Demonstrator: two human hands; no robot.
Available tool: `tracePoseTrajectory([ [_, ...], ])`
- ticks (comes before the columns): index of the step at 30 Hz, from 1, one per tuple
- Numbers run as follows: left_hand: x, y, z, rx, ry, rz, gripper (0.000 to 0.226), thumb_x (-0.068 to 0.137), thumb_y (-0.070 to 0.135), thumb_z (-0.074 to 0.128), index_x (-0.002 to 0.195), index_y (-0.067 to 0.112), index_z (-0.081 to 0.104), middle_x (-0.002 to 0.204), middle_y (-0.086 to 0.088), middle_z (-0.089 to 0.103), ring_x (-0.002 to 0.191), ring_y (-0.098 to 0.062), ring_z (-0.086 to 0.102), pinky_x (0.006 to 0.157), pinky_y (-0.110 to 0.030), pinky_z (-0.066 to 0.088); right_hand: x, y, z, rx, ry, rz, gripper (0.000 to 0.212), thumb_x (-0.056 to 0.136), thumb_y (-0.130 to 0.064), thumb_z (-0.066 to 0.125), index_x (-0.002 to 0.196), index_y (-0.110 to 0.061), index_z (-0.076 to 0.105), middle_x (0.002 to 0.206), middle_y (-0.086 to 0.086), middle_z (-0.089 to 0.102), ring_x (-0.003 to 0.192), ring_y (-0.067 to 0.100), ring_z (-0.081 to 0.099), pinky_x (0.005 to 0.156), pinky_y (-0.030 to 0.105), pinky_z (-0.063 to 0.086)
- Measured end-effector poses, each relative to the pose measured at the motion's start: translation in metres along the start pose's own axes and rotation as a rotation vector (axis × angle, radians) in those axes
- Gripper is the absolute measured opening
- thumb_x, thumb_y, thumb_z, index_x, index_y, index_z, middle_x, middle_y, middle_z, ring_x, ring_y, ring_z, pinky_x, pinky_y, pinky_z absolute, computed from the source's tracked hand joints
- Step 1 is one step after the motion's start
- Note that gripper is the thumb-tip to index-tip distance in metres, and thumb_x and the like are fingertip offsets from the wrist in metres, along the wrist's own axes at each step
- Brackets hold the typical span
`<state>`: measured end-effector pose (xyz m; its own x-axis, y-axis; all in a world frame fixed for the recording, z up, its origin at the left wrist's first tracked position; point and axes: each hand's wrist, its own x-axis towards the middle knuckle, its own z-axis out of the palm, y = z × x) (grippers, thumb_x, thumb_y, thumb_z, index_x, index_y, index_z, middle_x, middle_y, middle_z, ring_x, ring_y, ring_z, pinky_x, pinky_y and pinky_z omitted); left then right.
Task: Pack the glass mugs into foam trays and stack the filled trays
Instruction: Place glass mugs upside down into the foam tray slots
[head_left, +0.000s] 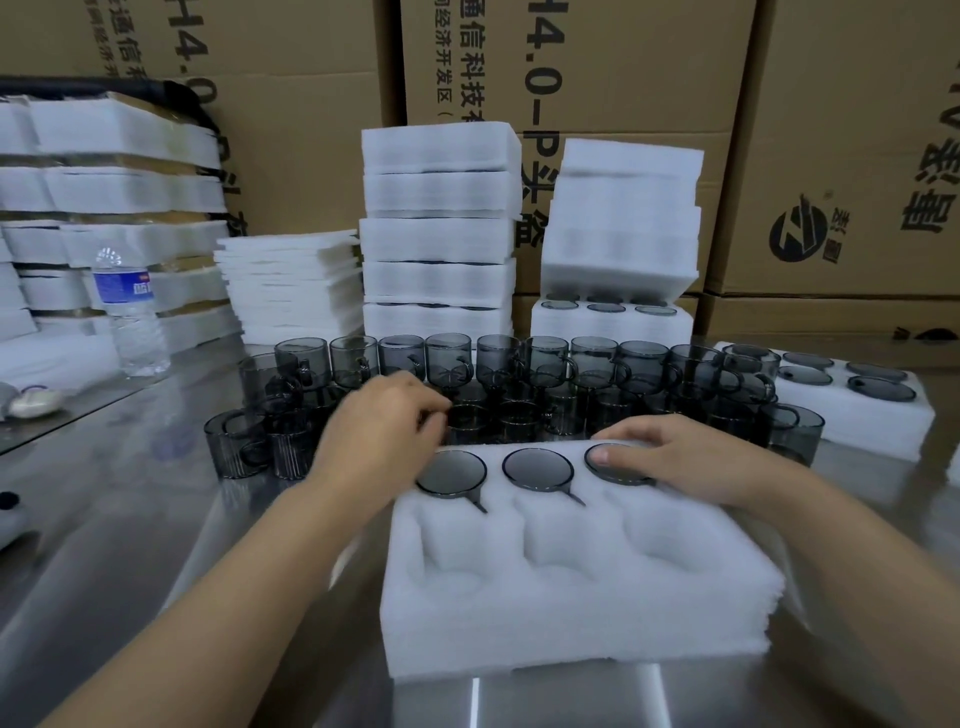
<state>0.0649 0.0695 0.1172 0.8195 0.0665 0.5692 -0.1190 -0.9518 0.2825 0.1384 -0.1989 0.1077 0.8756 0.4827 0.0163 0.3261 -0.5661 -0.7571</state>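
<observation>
A white foam tray (571, 587) lies in front of me on the steel table. Its far row holds three smoky grey glass mugs (537, 467), and its three near pockets are empty. My right hand (685, 462) lies flat over the tray's far right corner, thumb pressing on the right-hand mug (618, 475). My left hand (379, 426) is blurred and hovers over the loose mugs (519, 374) behind the tray. Its fingers curl down beside one mug (467, 421), and whether they hold it is hidden.
Several filled foam trays stand stacked at the back (439, 234) and back right (621, 234). Another filled tray (852, 410) lies at right. Flat foam sheets (291, 286), a water bottle (130, 312) and more foam stacks (104, 208) stand at left. Cardboard boxes (831, 130) wall the back.
</observation>
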Motion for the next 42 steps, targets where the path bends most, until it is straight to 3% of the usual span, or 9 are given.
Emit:
tracePoseTrajectory([
  [3,0.005,-0.028,-0.007,0.27,-0.073,-0.194,0.033,0.088,0.018,0.056,0.12,0.021,0.066,0.123,-0.003,0.061,0.115,-0.028,0.052,0.092,-0.038,0.046,0.003,0.004,0.001,0.002,0.012,0.001,0.023,0.075,-0.057,0.068,0.09,-0.041,0.07,0.093,-0.015,0.073,0.094,0.012,0.068,0.095,0.041,0.051],
  [6,0.005,-0.038,-0.009,0.303,-0.181,-0.344,0.028,0.084,0.025,0.062,0.11,0.017,0.068,0.113,-0.004,0.067,0.104,-0.029,0.06,0.08,-0.033,0.05,0.002,0.003,0.001,0.02,0.015,0.003,0.021,0.077,-0.053,0.069,0.09,-0.038,0.071,0.092,-0.016,0.073,0.089,0.006,0.068,0.085,0.03,0.053],
  [9,0.005,-0.041,-0.007,0.314,-0.212,-0.359,0.033,0.084,0.026,0.063,0.117,0.024,0.064,0.116,-0.003,0.065,0.104,-0.03,0.061,0.08,-0.034,0.049,0.0,0.0,0.001,0.02,0.025,0.002,0.024,0.075,-0.054,0.068,0.089,-0.036,0.071,0.087,-0.017,0.072,0.083,0.002,0.068,0.07,0.018,0.048],
  [13,0.006,-0.042,-0.005,0.336,-0.208,-0.353,0.038,0.086,0.02,0.061,0.123,0.028,0.061,0.122,-0.002,0.063,0.108,-0.029,0.06,0.082,-0.035,0.049,-0.001,0.0,0.002,0.027,0.043,0.021,0.019,0.079,-0.048,0.069,0.089,-0.033,0.071,0.089,-0.011,0.073,0.093,0.021,0.068,0.084,0.035,0.052],
  [23,0.004,-0.034,-0.007,0.422,-0.179,-0.334,0.018,0.081,0.014,0.059,0.096,0.019,0.067,0.085,-0.001,0.064,0.077,-0.028,0.059,0.059,-0.028,0.039,-0.005,-0.003,0.002,0.018,0.04,0.038,0.022,0.079,-0.049,0.07,0.09,-0.031,0.071,0.091,-0.007,0.073,0.098,0.027,0.066,0.091,0.041,0.051],
  [26,0.004,-0.019,-0.014,0.435,-0.103,-0.294,0.015,0.077,0.014,0.058,0.087,0.018,0.067,0.071,0.001,0.058,0.068,-0.028,0.056,0.049,-0.023,0.029,-0.005,-0.004,0.002,0.02,0.033,0.038,0.022,0.077,-0.051,0.07,0.089,-0.032,0.071,0.09,-0.009,0.073,0.097,0.024,0.066,0.09,0.04,0.051],
  [33,-0.002,0.009,-0.02,0.244,0.272,-0.066,0.018,0.087,0.024,0.059,0.102,0.023,0.069,0.095,0.001,0.071,0.092,-0.029,0.063,0.061,-0.029,0.036,-0.005,-0.006,0.001,-0.078,0.05,0.056,0.02,0.081,-0.053,0.064,0.09,-0.035,0.068,0.091,-0.008,0.072,0.093,0.02,0.067,0.087,0.035,0.051],
  [38,-0.008,0.019,-0.013,0.105,0.441,0.198,0.012,0.078,0.014,0.073,0.09,0.018,0.073,0.079,0.004,0.07,0.077,-0.024,0.066,0.06,-0.026,0.044,-0.015,-0.033,0.005,-0.482,0.323,-0.116,0.02,0.091,-0.048,0.052,0.096,-0.032,0.065,0.097,-0.014,0.058,0.087,0.004,0.056,0.074,0.024,0.044],
  [42,-0.01,0.022,-0.005,0.104,0.486,0.338,0.011,0.077,0.014,0.07,0.087,0.013,0.072,0.077,0.001,0.07,0.068,-0.024,0.064,0.058,-0.027,0.046,-0.024,-0.067,0.031,-0.115,0.392,-0.288,0.033,0.084,-0.05,0.056,0.114,-0.036,0.06,0.106,-0.021,0.057,0.089,-0.009,0.057,0.07,0.011,0.043],
])
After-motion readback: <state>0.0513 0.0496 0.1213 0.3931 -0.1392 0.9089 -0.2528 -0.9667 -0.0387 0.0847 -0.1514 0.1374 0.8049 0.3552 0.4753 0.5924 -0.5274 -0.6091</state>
